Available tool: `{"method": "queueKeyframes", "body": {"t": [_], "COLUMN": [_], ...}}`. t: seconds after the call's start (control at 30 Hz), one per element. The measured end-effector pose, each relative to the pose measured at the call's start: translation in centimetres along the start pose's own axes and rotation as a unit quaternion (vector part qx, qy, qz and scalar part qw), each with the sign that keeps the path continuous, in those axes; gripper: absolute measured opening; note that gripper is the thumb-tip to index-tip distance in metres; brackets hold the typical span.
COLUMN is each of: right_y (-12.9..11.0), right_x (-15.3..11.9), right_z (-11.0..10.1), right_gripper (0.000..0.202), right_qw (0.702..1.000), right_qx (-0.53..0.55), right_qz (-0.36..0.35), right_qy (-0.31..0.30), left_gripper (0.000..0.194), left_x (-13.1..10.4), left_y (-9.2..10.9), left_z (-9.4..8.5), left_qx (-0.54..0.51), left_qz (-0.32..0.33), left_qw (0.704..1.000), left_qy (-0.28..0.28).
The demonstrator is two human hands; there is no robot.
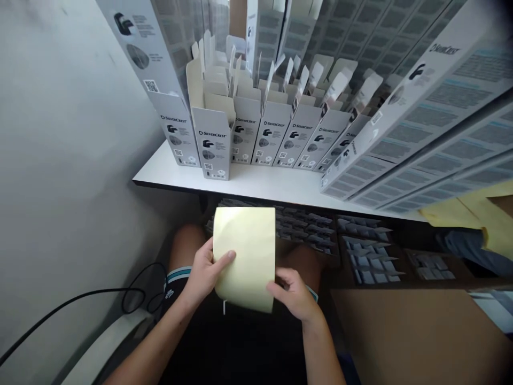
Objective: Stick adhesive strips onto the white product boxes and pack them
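Observation:
A pale yellow sheet (pixel 245 251), blank on the side facing me and curved over at its left edge, is held above my lap. My left hand (pixel 208 267) grips its left side, thumb on the front and fingers behind. On the lower right edge, my right hand (pixel 294 291) pinches the sheet between thumb and fingers. Beyond it, an open grey-white SilverCrest box (pixel 212 149) stands at the front of the white shelf (pixel 260 179). Whether the sheet is a single layer cannot be made out.
Several more open boxes (pixel 274 133) stand in a row behind, with tall boxes (pixel 401 107) at the right. Yellow material (pixel 468 214) hangs over the shelf's right end. Cartons of packed boxes (pixel 372 259) sit below. A black cable (pixel 92 291) runs along the left wall.

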State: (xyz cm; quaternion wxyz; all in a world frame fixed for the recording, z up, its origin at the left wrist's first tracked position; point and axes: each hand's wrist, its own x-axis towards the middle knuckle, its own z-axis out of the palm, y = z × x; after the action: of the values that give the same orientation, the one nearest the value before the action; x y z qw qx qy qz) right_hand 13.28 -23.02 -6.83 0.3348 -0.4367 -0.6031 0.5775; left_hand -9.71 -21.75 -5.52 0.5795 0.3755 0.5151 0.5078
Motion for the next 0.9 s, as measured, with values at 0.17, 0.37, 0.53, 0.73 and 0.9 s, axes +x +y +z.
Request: {"method": "queueKeyframes", "body": {"t": [0.17,0.37,0.53,0.73,0.9], "right_y": [-1.4,-1.1,-0.8,-1.2,-2.1], "right_x": [0.4,-0.3,-1.1,-1.4,-1.4], "right_z": [1.3,1.5,1.4,1.3,1.2], "right_gripper": [0.038,0.042,0.041,0.041,0.038], "right_qw": [0.998,0.997,0.997,0.999,0.997], "right_qx": [0.013,0.054,0.050,-0.026,-0.054], "right_qz": [-0.004,0.044,0.035,0.008,-0.049], "right_qy": [0.060,0.040,0.039,0.045,0.025], "left_gripper": [0.067,0.081,0.020,0.017,0.019], "left_x": [-0.9,-1.4,-2.2,-3.1,-3.0], "left_y": [0.2,-0.8,-0.4,0.8,0.6], "left_z": [1.3,1.6,1.4,2.3,2.5], "left_qx": [0.009,0.098,0.305,0.409,0.403], "left_qz": [0.036,0.142,0.285,0.392,0.420], "left_qw": [0.999,0.983,0.908,0.824,0.810], "left_qy": [0.036,0.056,0.037,-0.004,-0.076]}}
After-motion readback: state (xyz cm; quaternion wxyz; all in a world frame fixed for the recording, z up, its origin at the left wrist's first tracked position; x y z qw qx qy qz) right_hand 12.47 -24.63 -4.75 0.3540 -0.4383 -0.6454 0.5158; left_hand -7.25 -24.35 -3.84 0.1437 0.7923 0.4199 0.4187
